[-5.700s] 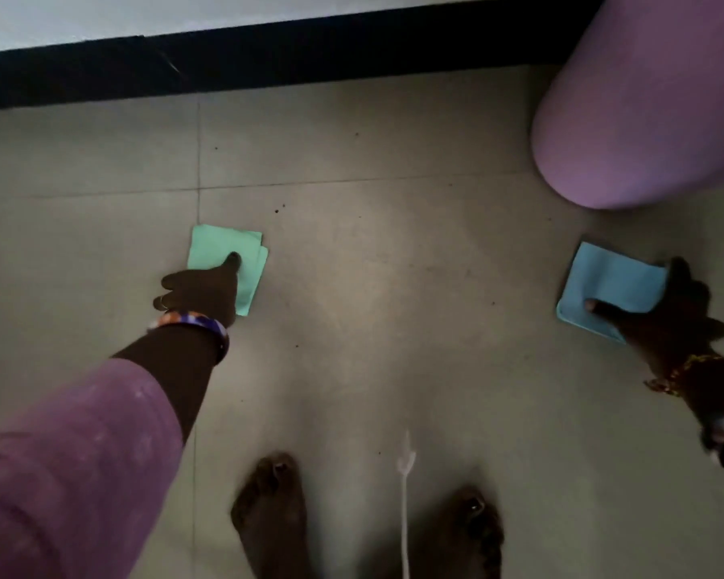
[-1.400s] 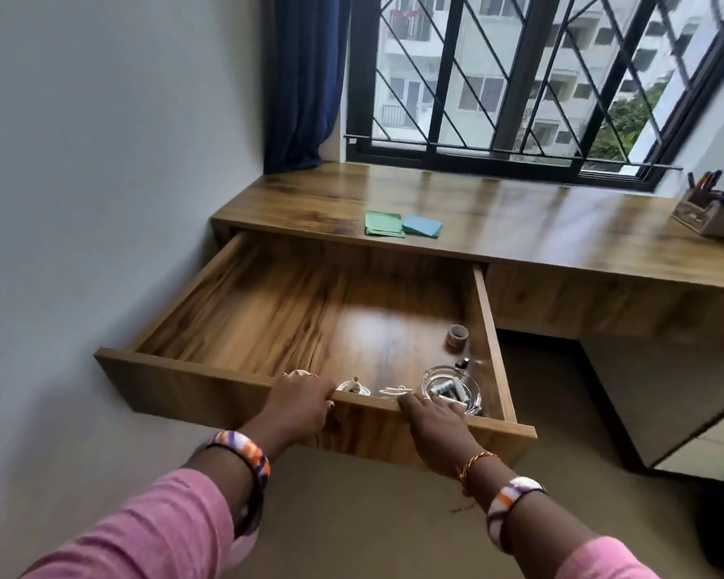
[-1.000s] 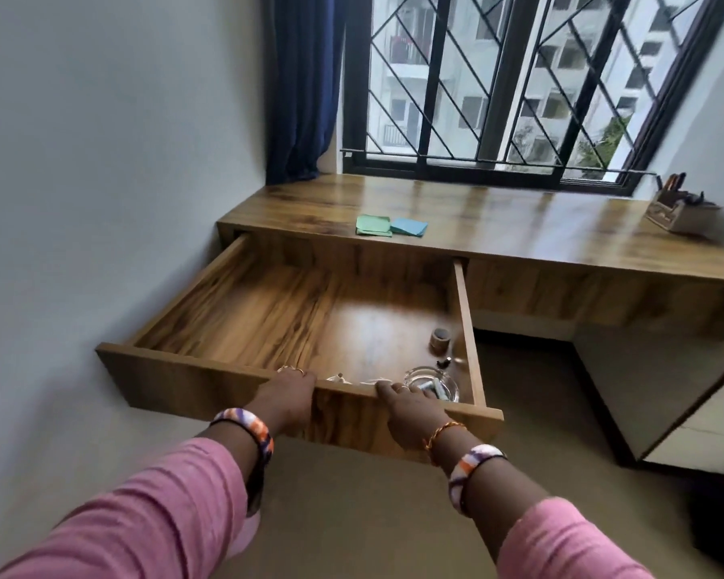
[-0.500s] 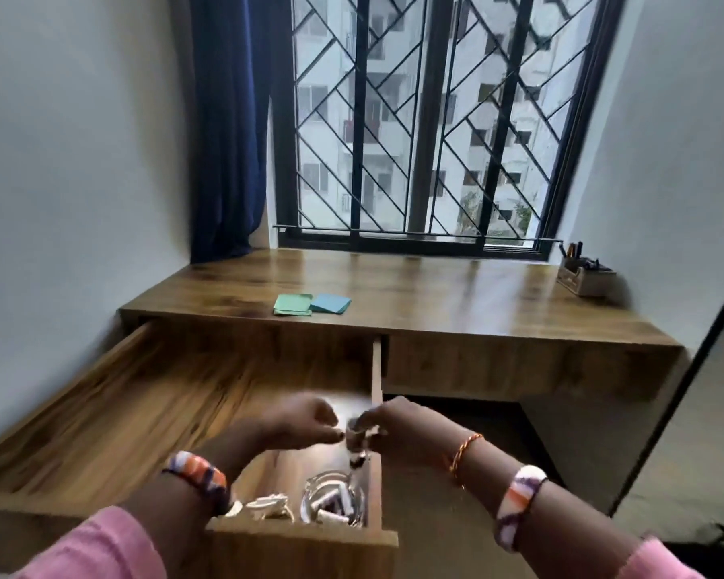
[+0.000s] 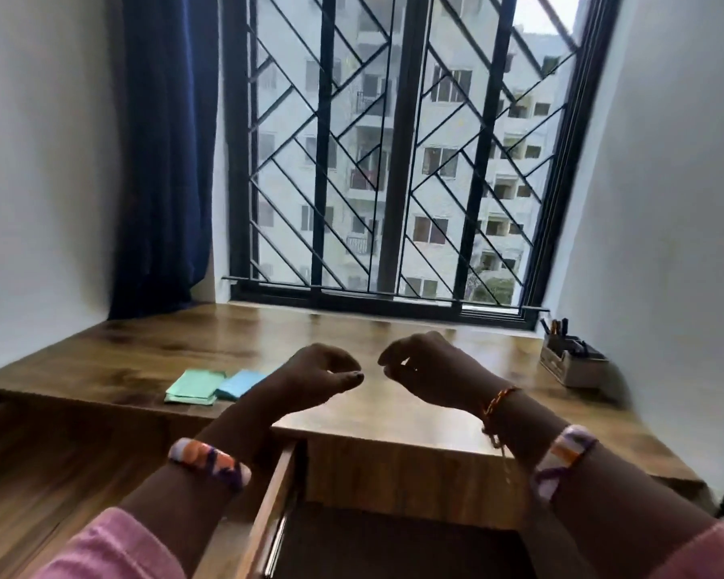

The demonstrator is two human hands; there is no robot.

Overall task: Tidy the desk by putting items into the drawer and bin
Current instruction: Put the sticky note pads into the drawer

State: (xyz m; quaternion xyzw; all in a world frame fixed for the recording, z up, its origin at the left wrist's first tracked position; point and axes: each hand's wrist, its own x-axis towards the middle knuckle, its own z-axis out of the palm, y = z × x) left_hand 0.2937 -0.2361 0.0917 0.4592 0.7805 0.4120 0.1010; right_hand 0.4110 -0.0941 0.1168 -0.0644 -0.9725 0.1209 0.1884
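Raised over the brown wooden desk (image 5: 393,348), left hand (image 5: 314,380) and right hand (image 5: 429,371) both curled, contents unclear, with green (image 5: 193,384) and blue paper pads (image 5: 239,383) at nine o'clock, open wooden drawer (image 5: 59,465) at seven.

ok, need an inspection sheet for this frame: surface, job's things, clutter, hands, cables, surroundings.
Surface: wooden desk under the window, mostly bare.
Job's things: green paper pad and blue paper pad lie side by side near the desk's front edge; drawer is pulled open below them, contents not visible here.
Clutter: pen holder with pens at the desk's far right.
Hands: left hand and right hand are raised over the desk with fingers curled; whether either pinches something small cannot be told.
Cables: nothing seen.
Surroundings: barred window, blue curtain on the left, white walls both sides.
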